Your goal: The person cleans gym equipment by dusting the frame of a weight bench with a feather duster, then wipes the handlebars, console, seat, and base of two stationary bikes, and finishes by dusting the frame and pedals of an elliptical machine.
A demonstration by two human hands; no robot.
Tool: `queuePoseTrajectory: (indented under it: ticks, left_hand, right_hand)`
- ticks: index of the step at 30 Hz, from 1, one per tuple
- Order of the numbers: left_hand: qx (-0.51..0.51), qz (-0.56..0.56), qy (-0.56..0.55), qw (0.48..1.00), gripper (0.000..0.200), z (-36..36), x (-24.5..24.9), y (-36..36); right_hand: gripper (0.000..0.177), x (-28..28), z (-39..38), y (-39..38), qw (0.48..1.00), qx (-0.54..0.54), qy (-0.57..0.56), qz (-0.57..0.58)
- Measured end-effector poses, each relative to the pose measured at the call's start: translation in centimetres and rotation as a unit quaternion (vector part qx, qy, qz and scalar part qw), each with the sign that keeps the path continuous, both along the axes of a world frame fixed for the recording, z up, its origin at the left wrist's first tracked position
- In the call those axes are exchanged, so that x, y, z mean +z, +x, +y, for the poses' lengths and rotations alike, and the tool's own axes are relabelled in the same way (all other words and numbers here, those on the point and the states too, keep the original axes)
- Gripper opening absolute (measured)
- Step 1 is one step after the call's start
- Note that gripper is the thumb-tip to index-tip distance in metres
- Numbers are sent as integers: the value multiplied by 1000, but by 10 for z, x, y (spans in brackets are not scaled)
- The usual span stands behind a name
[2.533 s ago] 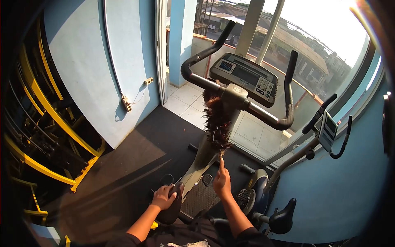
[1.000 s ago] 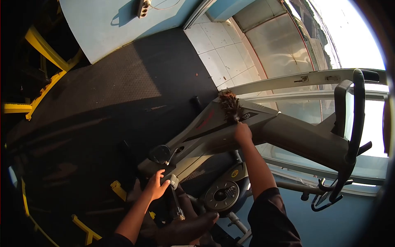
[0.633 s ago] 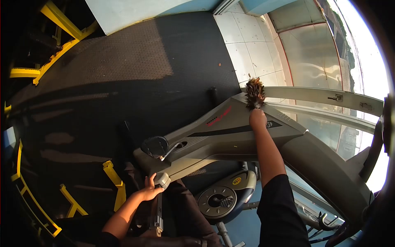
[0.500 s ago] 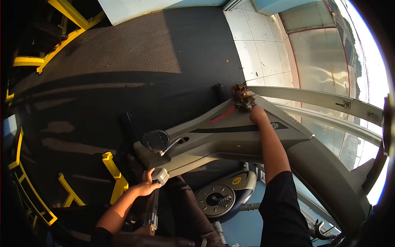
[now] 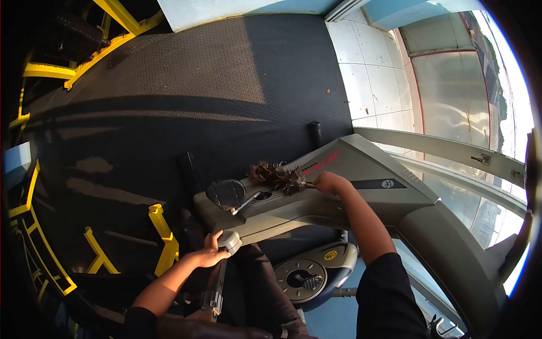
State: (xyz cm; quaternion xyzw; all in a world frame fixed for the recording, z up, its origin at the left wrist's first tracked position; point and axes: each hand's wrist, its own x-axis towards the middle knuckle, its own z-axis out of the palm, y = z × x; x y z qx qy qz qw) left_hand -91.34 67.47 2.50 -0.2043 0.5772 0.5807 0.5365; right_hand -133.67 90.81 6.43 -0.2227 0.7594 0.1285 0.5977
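Note:
My right hand (image 5: 332, 183) is closed around the thin handle of a brown feather duster (image 5: 279, 176). Its feathers lie against the long grey body of an exercise machine (image 5: 361, 155), beside a black pedal (image 5: 226, 195) on a metal crank. Lower down, my left hand (image 5: 208, 254) grips a light grey end piece (image 5: 230, 242) at the top of a dark rail, thumb and fingers wrapped round it.
Below the machine body sits another bike's round crank cover (image 5: 298, 279). Yellow metal frames (image 5: 161, 237) stand at the left and upper left. Dark textured matting (image 5: 186, 73) covers the floor, with white tiles (image 5: 367, 68) and glass panels to the right.
My right hand has moved the feather duster left and down along the machine body, from its upper end toward the pedal. My left hand keeps its grip. The whole view has shifted slightly.

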Motion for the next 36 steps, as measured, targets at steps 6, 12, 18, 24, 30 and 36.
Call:
queuePoseTrajectory:
  ticks: [6,12,18,24,30,36]
  left_hand:
    - [11,-8,1,1000,109,5,-8,8]
    - [15,-13,13,1000,109,1,5,-3]
    - [11,-18,20,1000,109,0,7,-5]
    - [-28,24,15,999,111,9,-22,13]
    - [10,-30,26,999,109,-4,16,-13]
    - [30,17,19,999,108,7,-4,6]
  right_hand:
    - [28,38,51,7,986,19,23,162]
    - [19,166,27,37,946,-27,48,318]
    - [27,180,-17,115,993,-25,-33,111]
    - [21,111,1,66,968,-35,9,247]
    - [27,13,-18,108,994,-4,-103,41]
    - [30,156,-37,71,992,32,35,118]
